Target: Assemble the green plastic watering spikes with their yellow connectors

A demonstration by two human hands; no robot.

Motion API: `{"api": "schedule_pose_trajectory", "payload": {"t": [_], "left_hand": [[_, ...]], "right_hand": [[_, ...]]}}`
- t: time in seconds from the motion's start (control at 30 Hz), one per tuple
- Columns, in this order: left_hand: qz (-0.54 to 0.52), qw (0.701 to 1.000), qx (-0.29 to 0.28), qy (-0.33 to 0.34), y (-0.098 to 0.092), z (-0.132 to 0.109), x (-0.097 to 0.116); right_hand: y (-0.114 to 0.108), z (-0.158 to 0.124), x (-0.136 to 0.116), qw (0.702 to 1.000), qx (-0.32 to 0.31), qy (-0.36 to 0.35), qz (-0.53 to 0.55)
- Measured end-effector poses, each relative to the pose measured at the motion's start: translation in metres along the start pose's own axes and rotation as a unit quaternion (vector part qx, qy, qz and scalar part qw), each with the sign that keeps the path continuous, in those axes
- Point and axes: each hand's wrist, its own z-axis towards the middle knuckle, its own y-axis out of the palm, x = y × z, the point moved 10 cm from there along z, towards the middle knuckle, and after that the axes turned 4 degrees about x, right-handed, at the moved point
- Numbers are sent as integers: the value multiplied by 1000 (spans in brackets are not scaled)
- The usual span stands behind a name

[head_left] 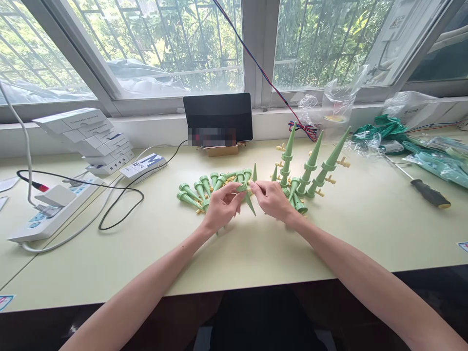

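Note:
My left hand (pixel 220 205) is closed around the collar of a green plant watering spike (pixel 250 203), whose tip slants down to the right. Close beside that collar, my right hand (pixel 273 201) is pinched; whatever its fingertips hold is hidden or too small to name. Behind my left hand lies a group of green spikes (pixel 185 196) with ribbed caps and small yellow valves. To the right of my right hand stand stacked spikes (pixel 310 168), points up, with yellow valves (pixel 330 179) sticking out. A few more green pieces lie at their base, partly covered by my right hand.
A dark tablet (pixel 219 114) leans at the back on a small brown stand. White boxes (pixel 91 139) are piled at the left, near a power strip (pixel 54 209) and loose cables. A screwdriver (pixel 430 193) and green plastic packaging (pixel 435 158) lie at the right.

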Motion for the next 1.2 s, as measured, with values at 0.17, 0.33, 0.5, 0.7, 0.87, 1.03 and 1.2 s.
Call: {"api": "schedule_pose_trajectory", "payload": {"t": [0.17, 0.33, 0.5, 0.7, 0.87, 1.03, 1.2], "left_hand": [[0, 1000, -5, 3, 1, -1, 1], [10, 1000, -15, 7, 3, -1, 1], [11, 1000, -17, 14, 3, -1, 1], [14, 1000, -14, 14, 2, -2, 4], [-16, 1000, -11, -11, 1, 0, 3], [-52, 997, -13, -57, 0, 2, -6], [-80, 992, -24, -95, 2, 1, -15]], "right_hand": [[1, -1, 2, 1000, -2, 9, 11], [3, 0, 4, 1000, -9, 17, 17], [4, 0, 5, 999, -10, 24, 23], [6, 0, 8, 999, -15, 35, 36], [11, -1, 12, 996, -38, 55, 55], [17, -2, 12, 993, -61, 67, 69], [20, -4, 11, 992, -73, 67, 81]]}}
